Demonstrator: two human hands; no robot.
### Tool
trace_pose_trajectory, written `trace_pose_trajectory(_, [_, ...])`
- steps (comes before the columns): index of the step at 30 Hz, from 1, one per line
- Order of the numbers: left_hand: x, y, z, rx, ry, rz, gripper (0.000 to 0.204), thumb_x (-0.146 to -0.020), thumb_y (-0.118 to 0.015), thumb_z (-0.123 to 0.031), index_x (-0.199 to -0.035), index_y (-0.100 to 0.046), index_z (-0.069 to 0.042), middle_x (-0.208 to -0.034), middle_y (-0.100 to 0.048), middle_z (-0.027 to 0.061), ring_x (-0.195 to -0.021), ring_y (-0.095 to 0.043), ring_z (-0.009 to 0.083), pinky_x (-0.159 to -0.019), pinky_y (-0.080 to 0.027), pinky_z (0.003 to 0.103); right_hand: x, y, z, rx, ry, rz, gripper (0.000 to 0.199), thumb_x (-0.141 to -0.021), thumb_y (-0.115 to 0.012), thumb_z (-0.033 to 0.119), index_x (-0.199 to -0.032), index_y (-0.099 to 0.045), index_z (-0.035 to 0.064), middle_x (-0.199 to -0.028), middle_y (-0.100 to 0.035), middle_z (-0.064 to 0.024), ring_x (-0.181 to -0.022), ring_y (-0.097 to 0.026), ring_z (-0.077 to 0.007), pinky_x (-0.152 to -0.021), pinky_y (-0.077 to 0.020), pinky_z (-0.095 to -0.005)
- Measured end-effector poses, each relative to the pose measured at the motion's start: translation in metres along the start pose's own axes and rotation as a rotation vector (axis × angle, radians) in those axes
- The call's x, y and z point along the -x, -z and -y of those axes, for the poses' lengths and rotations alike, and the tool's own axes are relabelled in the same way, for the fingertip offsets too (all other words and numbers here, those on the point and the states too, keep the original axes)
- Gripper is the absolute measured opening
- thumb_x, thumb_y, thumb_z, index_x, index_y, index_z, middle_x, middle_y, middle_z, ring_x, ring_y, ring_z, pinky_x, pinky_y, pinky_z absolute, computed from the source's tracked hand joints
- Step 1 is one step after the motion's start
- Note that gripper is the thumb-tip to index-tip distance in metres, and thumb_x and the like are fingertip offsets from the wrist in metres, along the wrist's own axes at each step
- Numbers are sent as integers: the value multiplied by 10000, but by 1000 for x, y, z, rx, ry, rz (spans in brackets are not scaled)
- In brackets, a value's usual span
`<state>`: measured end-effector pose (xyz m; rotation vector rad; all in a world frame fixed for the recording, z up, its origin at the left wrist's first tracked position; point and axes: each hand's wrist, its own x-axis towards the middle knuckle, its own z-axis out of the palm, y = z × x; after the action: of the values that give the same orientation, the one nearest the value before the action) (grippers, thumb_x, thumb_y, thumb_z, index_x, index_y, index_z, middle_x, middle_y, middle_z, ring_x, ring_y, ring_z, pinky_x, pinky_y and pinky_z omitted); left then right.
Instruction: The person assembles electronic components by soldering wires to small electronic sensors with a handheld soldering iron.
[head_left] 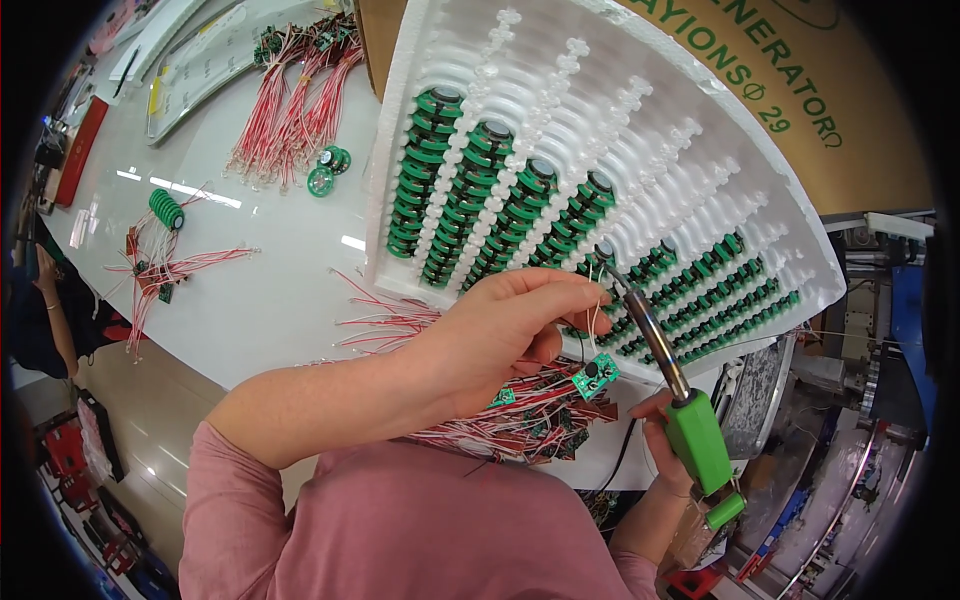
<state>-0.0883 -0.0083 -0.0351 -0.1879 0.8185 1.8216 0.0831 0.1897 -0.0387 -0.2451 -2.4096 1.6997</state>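
Note:
My left hand [520, 325] pinches thin white wires [593, 305] at the lower edge of a white plastic tray [383, 215]. From these wires hangs a small green circuit board [597, 376] with a black blob on it. Closed round the green handle of a soldering iron [697, 440] is my right hand [660, 445], partly hidden behind it. The iron's tip is near the wire ends, over a tray row; whether it touches cannot be made out. Rows of small green-rimmed round speakers [512, 215] stand in the tray's slots.
Below the tray lies a heap of red-and-white wired circuit boards [500, 430]. More wire bundles [295, 120], loose speakers [320, 181] and a stack of speakers [166, 209] lie on the white table [240, 300]. A cardboard box [850, 70] stands behind the tray. Another person's arm [55, 310] shows at far left.

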Motion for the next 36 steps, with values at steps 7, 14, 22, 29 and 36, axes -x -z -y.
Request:
trace_pose_trajectory(7, [0, -3, -2, -22, 13, -1, 131, -820, -584, -185, -899, -590, -80, -814, -598, 16, -468, -329, 27, -405, -226, 178, 3, 1, -1, 255, -128, 44, 167, -699, -601, 26, -857, -556, 49, -720, -560, -96, -585, -512, -130, -530, -395, -238])
trace_pose_trajectory(14, [1, -4, 0, -21, 11, -9, 127, -823, -582, -193, -890, -589, -86, -810, -597, 9, -465, -328, 27, -412, -230, 174, 6, 1, -1, 159, -11, 97, 237, -770, -565, -12, -968, -450, 49, -823, -602, -152, -627, -515, -120, -560, -411, -230])
trace_pose_trajectory(22, [1, -1, -2, -13, 25, -5, 130, -830, -575, -198, -902, -590, -91, -811, -597, 5, -477, -341, 27, -428, -249, 167, -1, -11, 8, 80, -208, -77, 83, -661, -624, 30, -735, -633, -6, -665, -570, -59, -564, -514, -119, -512, -401, -237])
trace_pose_trajectory(29, [1, 1, -1, -7, 32, 15, 138, -837, -570, -203, -922, -587, -96, -817, -595, 8, -490, -356, 26, -431, -258, 166, -2, -11, 9, 61, -191, -95, 94, -671, -612, 40, -739, -618, -24, -704, -600, -80, -585, -530, -127, -522, -418, -241])
trace_pose_trajectory(36, [3, 3, 1, 17, 42, 34, 159, -848, -559, -210, -963, -580, -102, -840, -590, 11, -498, -363, 28, -429, -259, 169, -2, -7, 8, 25, -128, -70, 106, -655, -594, 40, -733, -614, -29, -691, -608, -76, -575, -536, -125, -519, -421, -245])
